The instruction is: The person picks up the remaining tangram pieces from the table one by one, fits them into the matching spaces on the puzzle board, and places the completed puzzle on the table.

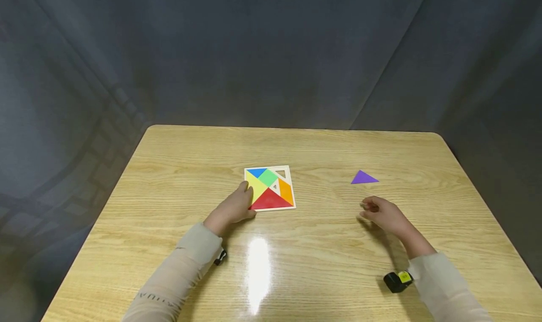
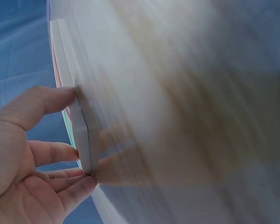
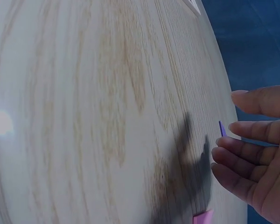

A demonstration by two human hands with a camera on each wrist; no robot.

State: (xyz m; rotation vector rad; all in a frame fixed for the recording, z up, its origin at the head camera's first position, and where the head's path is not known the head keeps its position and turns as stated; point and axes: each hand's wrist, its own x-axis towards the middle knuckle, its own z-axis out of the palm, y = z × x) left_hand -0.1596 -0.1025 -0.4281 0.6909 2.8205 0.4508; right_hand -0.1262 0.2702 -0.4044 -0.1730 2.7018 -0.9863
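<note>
A white square tangram tray [image 1: 291, 188] lies on the table with blue, green, yellow, orange and red pieces set in it. Two of its recesses are bare, a triangle at the upper right and a small triangle near the middle. My left hand [image 1: 234, 206] holds the tray at its left side, thumb [image 2: 63, 99] and fingers along the edge. Over the table to the right, my right hand [image 1: 383, 214] is held with fingers loosely bent and nothing between them. A purple triangle [image 1: 364, 177] lies just beyond it. Low in the right wrist view shows a pink piece [image 3: 203, 217].
The wooden table [image 1: 322, 246] reaches well past both hands. Dark grey curtains [image 1: 271, 58] hang behind it and at the sides. A small black device with a yellow label [image 1: 398, 281] is at the right wrist.
</note>
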